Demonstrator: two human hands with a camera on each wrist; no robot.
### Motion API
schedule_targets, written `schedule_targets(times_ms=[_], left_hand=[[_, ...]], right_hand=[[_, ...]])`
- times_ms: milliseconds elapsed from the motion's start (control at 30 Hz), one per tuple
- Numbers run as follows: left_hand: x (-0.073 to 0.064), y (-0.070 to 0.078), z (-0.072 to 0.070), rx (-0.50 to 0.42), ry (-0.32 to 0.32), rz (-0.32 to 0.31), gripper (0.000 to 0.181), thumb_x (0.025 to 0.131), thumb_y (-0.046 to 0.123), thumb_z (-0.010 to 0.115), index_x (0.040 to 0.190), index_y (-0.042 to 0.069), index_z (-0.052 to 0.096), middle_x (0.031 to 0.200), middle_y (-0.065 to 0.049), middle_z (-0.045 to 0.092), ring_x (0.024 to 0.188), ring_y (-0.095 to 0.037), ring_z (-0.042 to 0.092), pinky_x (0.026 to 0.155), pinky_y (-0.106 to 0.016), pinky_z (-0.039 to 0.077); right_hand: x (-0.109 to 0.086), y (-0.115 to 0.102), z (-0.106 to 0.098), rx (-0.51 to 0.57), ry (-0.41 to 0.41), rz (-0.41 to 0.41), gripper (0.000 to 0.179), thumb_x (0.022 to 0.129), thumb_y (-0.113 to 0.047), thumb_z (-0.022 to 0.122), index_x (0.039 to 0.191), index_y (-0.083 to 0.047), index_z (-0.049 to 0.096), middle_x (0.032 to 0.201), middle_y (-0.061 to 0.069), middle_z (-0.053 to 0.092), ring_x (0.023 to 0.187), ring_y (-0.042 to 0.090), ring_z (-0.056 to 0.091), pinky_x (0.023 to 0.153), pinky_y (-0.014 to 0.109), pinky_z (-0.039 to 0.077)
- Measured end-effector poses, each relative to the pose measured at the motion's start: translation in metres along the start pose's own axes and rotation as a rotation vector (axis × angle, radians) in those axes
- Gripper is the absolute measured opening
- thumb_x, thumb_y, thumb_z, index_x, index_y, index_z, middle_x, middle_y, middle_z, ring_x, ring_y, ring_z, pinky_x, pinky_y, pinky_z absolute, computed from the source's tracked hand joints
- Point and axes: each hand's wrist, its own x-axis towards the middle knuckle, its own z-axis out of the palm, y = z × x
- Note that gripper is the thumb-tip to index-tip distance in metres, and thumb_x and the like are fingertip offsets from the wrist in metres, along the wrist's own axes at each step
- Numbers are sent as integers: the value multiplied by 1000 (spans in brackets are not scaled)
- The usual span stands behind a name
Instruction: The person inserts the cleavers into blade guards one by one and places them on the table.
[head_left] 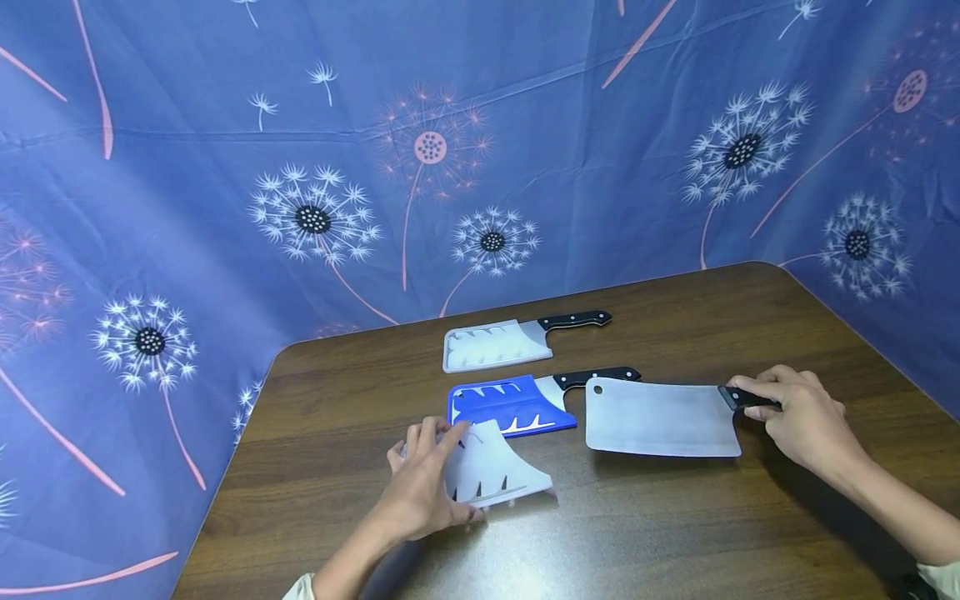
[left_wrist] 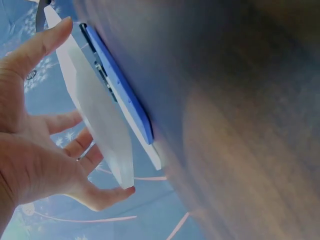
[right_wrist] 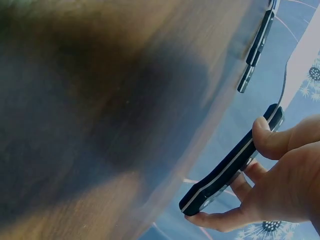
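Note:
My right hand (head_left: 813,425) grips the black handle (right_wrist: 227,167) of a cleaver. Its bare, broad blade (head_left: 663,418) points left and hangs above the table, with a hole in its upper far corner. To the left, my left hand (head_left: 422,483) holds a white slotted blade cover (head_left: 498,467) by its edges, thumb on the near side and fingers on the far side. In the left wrist view, the cover (left_wrist: 97,115) is raised off the table and tilted. The cover and the bare blade are apart.
Behind the white cover lies a cleaver in a blue blade cover (head_left: 517,402). Farther back is another cleaver in a white cover (head_left: 491,346); both black handles point right. They rest on a brown wooden table (head_left: 315,450), which a blue dandelion-print cloth (head_left: 570,150) backs.

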Motion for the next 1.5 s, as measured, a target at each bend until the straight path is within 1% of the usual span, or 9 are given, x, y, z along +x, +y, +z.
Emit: schedule_targets(times_ms=[100, 233, 467, 667, 767, 933, 1000, 1233, 1500], left_hand=[[3, 0, -3, 14, 53, -7, 110, 44, 37, 94, 141, 21, 46, 127, -6, 44, 116, -27, 39, 92, -65, 30], [7, 2, -6, 21, 104, -10, 112, 44, 37, 94, 143, 22, 44, 128, -7, 45, 115, -28, 40, 95, -65, 28], [12, 7, -9, 33, 173, -12, 113, 45, 38, 95, 144, 21, 43, 130, -7, 43, 117, -26, 38, 98, -64, 24], [15, 11, -11, 44, 199, 13, 112, 44, 37, 96, 143, 17, 45, 132, -10, 42, 118, -28, 37, 99, -65, 20], [15, 12, -12, 57, 208, 17, 113, 44, 37, 96, 143, 18, 44, 132, -10, 42, 118, -28, 37, 99, -65, 19], [17, 12, -13, 55, 226, 23, 114, 43, 36, 96, 143, 18, 45, 131, -11, 43, 118, -29, 38, 99, -66, 19], [18, 12, -13, 52, 235, 19, 114, 42, 36, 96, 142, 17, 45, 131, -11, 43, 118, -30, 38, 99, -66, 19], [19, 12, -13, 47, 265, -8, 114, 42, 34, 96, 142, 17, 46, 132, -11, 42, 120, -30, 36, 100, -66, 17], [21, 10, -14, 33, 283, 5, 114, 43, 31, 96, 143, 16, 45, 133, -11, 41, 121, -29, 35, 102, -65, 14]], right_hand=[[0, -2, -1, 4, 39, 5, 45, 77, 7, 69, 121, 2, 63, 104, 18, 57, 102, 46, 41, 64, 54, 25], [-1, -6, -2, 11, 89, 6, 45, 78, 7, 68, 123, 1, 63, 105, 17, 57, 103, 44, 41, 66, 54, 23], [-2, -11, -4, 19, 129, -6, 50, 79, 10, 65, 127, -3, 61, 110, 20, 54, 101, 44, 39, 67, 61, 20], [0, -15, -5, 19, 196, -33, 54, 77, 13, 66, 127, -7, 63, 109, 22, 53, 104, 47, 38, 73, 69, 18], [2, -18, -6, 19, 230, -47, 56, 75, 16, 63, 126, -9, 64, 109, 22, 53, 104, 48, 38, 75, 72, 17], [3, -20, -8, 16, 276, -75, 57, 73, 18, 61, 124, -8, 65, 107, 20, 54, 104, 48, 38, 76, 73, 16], [4, -22, -8, 10, 294, -90, 54, 74, 17, 63, 122, -7, 67, 106, 20, 54, 104, 47, 39, 76, 72, 18], [9, -28, -8, -4, 321, -96, 47, 76, 11, 68, 117, -12, 71, 107, 20, 55, 104, 45, 41, 79, 72, 18], [11, -30, -7, 2, 334, -110, 48, 75, 12, 66, 116, -13, 71, 107, 19, 56, 103, 43, 42, 79, 71, 18]])
